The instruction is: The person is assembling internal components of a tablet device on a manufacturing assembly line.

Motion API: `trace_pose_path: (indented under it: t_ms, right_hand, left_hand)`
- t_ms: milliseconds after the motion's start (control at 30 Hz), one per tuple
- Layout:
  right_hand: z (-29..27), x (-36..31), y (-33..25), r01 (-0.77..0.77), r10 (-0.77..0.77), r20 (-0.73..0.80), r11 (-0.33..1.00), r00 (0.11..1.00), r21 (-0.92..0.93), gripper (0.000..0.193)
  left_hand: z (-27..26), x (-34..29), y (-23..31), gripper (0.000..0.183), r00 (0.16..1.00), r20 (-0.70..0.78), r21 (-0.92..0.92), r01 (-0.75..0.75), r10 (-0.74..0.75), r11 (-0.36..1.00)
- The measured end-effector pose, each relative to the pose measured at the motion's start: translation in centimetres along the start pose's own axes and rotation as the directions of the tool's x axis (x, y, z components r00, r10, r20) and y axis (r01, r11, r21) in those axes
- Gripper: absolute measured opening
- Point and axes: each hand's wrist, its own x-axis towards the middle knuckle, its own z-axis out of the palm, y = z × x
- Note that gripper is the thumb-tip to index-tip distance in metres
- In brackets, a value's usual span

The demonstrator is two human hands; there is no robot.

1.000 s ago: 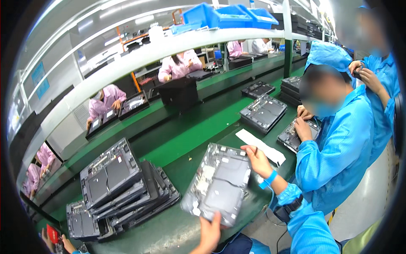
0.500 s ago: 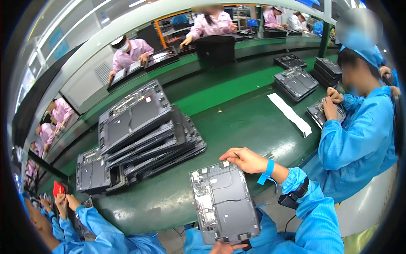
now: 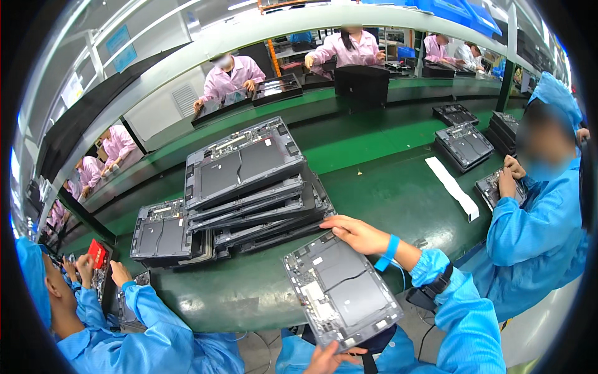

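Between my hands, over the near edge of the green table, is an open tablet-like device housing (image 3: 342, 288) with dark battery packs, a black cable and circuit boards along its left side. My right hand (image 3: 356, 235), with a blue strap on its wrist, grips its far edge, fingers over the top. My left hand (image 3: 333, 359) closes on its near edge, thumb on the face; the fingers below are partly hidden. The housing is tilted. Beyond it, to the left, rises an uneven stack of similar housings (image 3: 243, 163).
A lower pile of housings (image 3: 161, 234) adjoins the stack. A white strip (image 3: 453, 189) lies on the green table (image 3: 386, 209). Blue-clad co-workers sit close on both sides; the left one has a red object (image 3: 96, 253) nearby. More housings (image 3: 464, 145) stand far right.
The housing has turned slightly anticlockwise in my hands, its near end swinging right. My view has shifted, so the stack and table appear farther right.
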Motion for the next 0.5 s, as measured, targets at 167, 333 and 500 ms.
trace_pose_path:
  t_ms: [167,333,500]
  right_hand:
    - [-3.8,-5.8,-4.2,-0.335,0.312,-0.259,0.941,0.914,-0.048,0.025]
    - [-6.4,-15.0,-5.0,-0.677,0.651,-0.323,0.735,0.687,0.038,0.033]
    - [-5.6,-17.6,-6.6,-0.811,0.778,-0.236,0.575,0.582,-0.105,0.038]
  left_hand:
    - [5.3,0.4,-3.0,0.041,0.992,-0.07,-0.098,-0.108,0.101,0.989]
    - [10.3,3.5,-2.1,0.037,0.992,-0.099,-0.016,0.077,-0.079,0.997]
    - [11.6,10.5,-4.2,0.056,0.946,0.274,0.06,0.165,-0.175,0.985]
